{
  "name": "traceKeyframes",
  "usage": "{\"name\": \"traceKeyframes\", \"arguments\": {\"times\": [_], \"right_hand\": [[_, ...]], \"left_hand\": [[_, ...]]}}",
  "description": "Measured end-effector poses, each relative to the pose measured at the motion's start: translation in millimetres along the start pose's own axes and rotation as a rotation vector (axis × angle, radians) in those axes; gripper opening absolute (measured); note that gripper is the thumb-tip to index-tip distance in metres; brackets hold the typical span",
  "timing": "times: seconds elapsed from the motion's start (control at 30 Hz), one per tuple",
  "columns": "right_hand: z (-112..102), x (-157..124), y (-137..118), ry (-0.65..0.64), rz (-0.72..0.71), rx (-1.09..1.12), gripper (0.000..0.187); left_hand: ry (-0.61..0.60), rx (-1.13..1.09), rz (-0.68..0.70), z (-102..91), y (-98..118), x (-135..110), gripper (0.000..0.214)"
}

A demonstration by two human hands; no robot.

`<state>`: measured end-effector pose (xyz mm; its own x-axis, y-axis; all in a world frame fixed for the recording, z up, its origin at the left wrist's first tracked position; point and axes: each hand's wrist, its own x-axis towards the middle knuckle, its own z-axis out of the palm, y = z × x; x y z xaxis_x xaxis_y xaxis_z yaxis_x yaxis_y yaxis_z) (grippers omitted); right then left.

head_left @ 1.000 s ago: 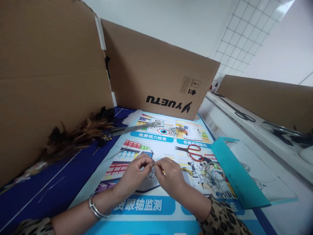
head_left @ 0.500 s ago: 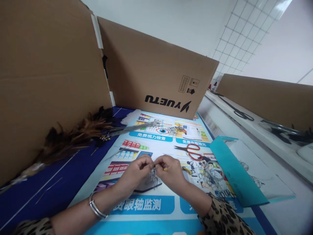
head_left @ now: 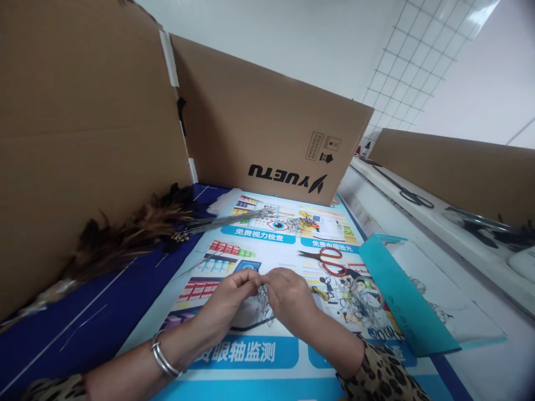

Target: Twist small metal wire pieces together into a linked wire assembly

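My left hand [head_left: 229, 299] and my right hand [head_left: 290, 296] meet fingertip to fingertip over a printed poster [head_left: 259, 345]. Both pinch a small tangle of thin metal wire pieces [head_left: 263, 298] that hangs between them. A silver bangle [head_left: 163, 356] sits on my left wrist. A leopard-print sleeve covers my right forearm. Just right of my right hand lie red-handled scissors [head_left: 330, 260] and a clear tape roll [head_left: 368, 292] among several loose wire rings.
A bundle of brown feathers on wire stems [head_left: 137, 228] lies at the left on blue cloth. Cardboard walls [head_left: 267, 128] stand behind and to the left. A teal folder [head_left: 401, 303] rests at the right, a white ledge with black scissors [head_left: 412, 195] beyond it.
My two hands have drawn closer together and their fingertips now touch around the wire pieces. The view has shifted only slightly.
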<state>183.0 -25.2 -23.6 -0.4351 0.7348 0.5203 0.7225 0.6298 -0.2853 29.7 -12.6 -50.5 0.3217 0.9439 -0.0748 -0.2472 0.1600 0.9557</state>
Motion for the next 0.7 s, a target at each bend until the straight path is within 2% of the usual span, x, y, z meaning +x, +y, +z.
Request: {"name": "traceKeyframes", "arguments": {"times": [0.13,0.5,0.7], "right_hand": [[1,0,6,-0.054,0.016,0.015,0.023],[9,-2,16,-0.091,0.003,0.056,0.023],[17,-1,18,-0.001,0.053,0.163,0.015]], "left_hand": [[0.003,-0.065,-0.020,1.2,1,-2,0.018],[0.037,-0.093,-0.060,1.0,-3,-2,0.020],[0.023,-0.082,-0.036,1.2,-2,-4,0.019]]}}
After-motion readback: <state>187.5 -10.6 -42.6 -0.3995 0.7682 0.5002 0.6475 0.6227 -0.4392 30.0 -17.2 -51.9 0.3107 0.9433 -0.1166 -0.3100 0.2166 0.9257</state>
